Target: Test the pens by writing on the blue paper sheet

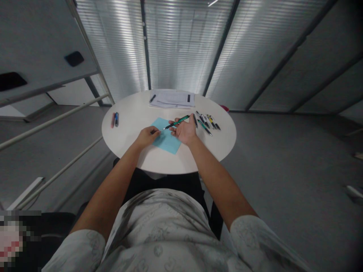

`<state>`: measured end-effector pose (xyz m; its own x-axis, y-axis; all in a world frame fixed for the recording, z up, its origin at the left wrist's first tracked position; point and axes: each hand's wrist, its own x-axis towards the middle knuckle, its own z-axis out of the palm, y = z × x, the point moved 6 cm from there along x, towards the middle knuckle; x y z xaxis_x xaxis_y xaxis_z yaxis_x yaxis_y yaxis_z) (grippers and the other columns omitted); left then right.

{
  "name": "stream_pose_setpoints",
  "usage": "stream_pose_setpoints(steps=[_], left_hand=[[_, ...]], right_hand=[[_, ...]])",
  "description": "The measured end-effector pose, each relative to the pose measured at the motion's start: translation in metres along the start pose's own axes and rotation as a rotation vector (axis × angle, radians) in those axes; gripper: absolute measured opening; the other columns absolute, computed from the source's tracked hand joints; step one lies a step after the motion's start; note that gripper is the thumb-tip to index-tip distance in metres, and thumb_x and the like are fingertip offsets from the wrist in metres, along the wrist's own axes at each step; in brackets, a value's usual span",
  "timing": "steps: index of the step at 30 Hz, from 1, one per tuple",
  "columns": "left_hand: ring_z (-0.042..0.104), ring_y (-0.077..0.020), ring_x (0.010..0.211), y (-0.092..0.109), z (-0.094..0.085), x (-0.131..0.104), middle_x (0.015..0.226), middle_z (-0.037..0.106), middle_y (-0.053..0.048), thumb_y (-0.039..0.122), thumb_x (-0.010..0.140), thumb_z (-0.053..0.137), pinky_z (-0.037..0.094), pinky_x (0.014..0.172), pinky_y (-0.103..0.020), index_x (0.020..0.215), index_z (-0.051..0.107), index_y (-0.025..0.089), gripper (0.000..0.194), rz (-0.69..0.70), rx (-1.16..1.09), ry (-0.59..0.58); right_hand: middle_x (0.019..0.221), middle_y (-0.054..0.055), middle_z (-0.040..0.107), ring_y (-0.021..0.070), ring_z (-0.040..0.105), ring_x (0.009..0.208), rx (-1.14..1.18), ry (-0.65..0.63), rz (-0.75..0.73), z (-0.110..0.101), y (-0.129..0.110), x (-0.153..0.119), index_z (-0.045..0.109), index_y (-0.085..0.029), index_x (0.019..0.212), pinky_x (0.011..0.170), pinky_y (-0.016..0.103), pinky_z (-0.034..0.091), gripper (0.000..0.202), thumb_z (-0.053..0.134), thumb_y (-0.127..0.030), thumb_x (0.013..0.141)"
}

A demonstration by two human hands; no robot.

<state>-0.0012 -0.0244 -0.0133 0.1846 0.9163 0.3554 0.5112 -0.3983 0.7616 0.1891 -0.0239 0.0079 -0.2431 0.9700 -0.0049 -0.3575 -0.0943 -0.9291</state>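
My right hand [185, 131] is turned palm up, with a green and black pen [179, 121] lying across its fingers against the thumb. The pen's silver tip points left toward my left hand [147, 136]. That hand is closed in a pinch at the left edge of a light blue sheet of paper [170, 145]. A small dark patch shows between its fingers, too small to make out. The blue sheet lies flat on the table under both hands. Just right of my right hand lies another green and black pen [204, 127].
Several pens [211, 121] lie on the right of the round white table [130, 109]. A blue pen [116, 119] and a reddish one [112, 120] lie at the left. A stack of white papers [171, 99] is at the far edge. White rails [56, 121] run along the left.
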Motion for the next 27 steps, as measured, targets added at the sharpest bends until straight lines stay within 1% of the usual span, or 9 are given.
stream_pose_setpoints(steps=[3,8,12,15,17,20,23,25,27], left_hand=[[0.053,-0.0160,0.061,-0.001,0.001,0.000,0.070,0.067,-0.004,0.037,0.078,0.062,0.040,0.061,-0.030,0.077,0.071,0.019,0.020,-0.003,0.046,-0.020],[0.054,-0.0165,0.066,0.000,0.002,0.000,0.074,0.068,-0.004,0.035,0.080,0.057,0.043,0.067,-0.031,0.082,0.072,0.016,0.024,-0.020,0.096,-0.057],[0.056,-0.0169,0.068,0.000,0.001,-0.001,0.077,0.068,-0.006,0.034,0.080,0.055,0.044,0.069,-0.032,0.083,0.072,0.015,0.025,-0.045,0.097,-0.062],[0.057,-0.0174,0.070,-0.001,0.001,-0.001,0.080,0.070,-0.007,0.033,0.079,0.056,0.044,0.071,-0.032,0.084,0.072,0.016,0.024,-0.039,0.089,-0.068],[0.057,-0.0174,0.071,-0.001,0.001,-0.001,0.081,0.070,-0.007,0.032,0.080,0.055,0.045,0.072,-0.033,0.084,0.072,0.015,0.024,-0.047,0.097,-0.070],[0.057,-0.0170,0.070,-0.002,0.002,-0.001,0.080,0.070,-0.006,0.032,0.080,0.054,0.045,0.072,-0.032,0.085,0.072,0.015,0.025,-0.052,0.103,-0.077],[0.057,-0.0171,0.071,-0.002,0.002,-0.001,0.080,0.070,-0.007,0.032,0.080,0.053,0.045,0.071,-0.032,0.085,0.071,0.015,0.025,-0.038,0.098,-0.082],[0.057,-0.0173,0.071,-0.002,0.002,-0.001,0.080,0.070,-0.007,0.032,0.081,0.053,0.045,0.071,-0.032,0.084,0.071,0.016,0.025,-0.036,0.101,-0.080],[0.057,-0.0173,0.071,-0.003,0.003,-0.001,0.081,0.070,-0.008,0.031,0.081,0.053,0.044,0.070,-0.032,0.084,0.071,0.016,0.024,-0.042,0.101,-0.080]], right_hand=[[0.085,0.008,0.068,0.0234,0.065,0.074,0.106,-0.003,0.030,-0.006,-0.002,-0.001,0.049,-0.023,0.078,0.055,0.032,0.050,0.068,0.028,-0.087,0.080],[0.076,0.005,0.062,0.0187,0.059,0.062,0.359,-0.110,0.100,-0.003,0.001,0.001,0.046,-0.023,0.077,0.051,0.030,0.049,0.067,0.023,-0.085,0.082],[0.066,0.000,0.054,0.0129,0.047,0.050,0.451,-0.039,0.035,-0.008,-0.001,0.005,0.042,-0.023,0.072,0.045,0.026,0.043,0.062,0.027,-0.083,0.084],[0.062,-0.002,0.051,0.0093,0.040,0.045,0.436,0.015,-0.011,-0.010,-0.006,0.005,0.043,-0.023,0.072,0.042,0.023,0.037,0.062,0.036,-0.083,0.082],[0.062,-0.003,0.050,0.0071,0.035,0.042,0.422,0.013,-0.036,-0.009,-0.008,0.005,0.046,-0.023,0.073,0.040,0.021,0.033,0.060,0.042,-0.082,0.081],[0.057,-0.007,0.047,0.0046,0.029,0.038,0.388,0.029,-0.079,-0.009,-0.008,0.007,0.047,-0.022,0.072,0.038,0.020,0.027,0.052,0.055,-0.073,0.082],[0.051,-0.009,0.043,0.0031,0.023,0.035,0.299,0.108,-0.107,-0.012,-0.004,0.010,0.048,-0.021,0.070,0.036,0.020,0.022,0.048,0.061,-0.066,0.083],[0.054,-0.006,0.050,0.0036,0.028,0.035,0.215,0.147,-0.113,-0.014,-0.002,0.011,0.053,-0.021,0.072,0.037,0.020,0.024,0.051,0.056,-0.071,0.084],[0.060,-0.001,0.059,0.0064,0.041,0.039,0.112,0.158,-0.097,-0.013,0.001,0.012,0.058,-0.021,0.077,0.039,0.021,0.030,0.058,0.047,-0.077,0.084]])
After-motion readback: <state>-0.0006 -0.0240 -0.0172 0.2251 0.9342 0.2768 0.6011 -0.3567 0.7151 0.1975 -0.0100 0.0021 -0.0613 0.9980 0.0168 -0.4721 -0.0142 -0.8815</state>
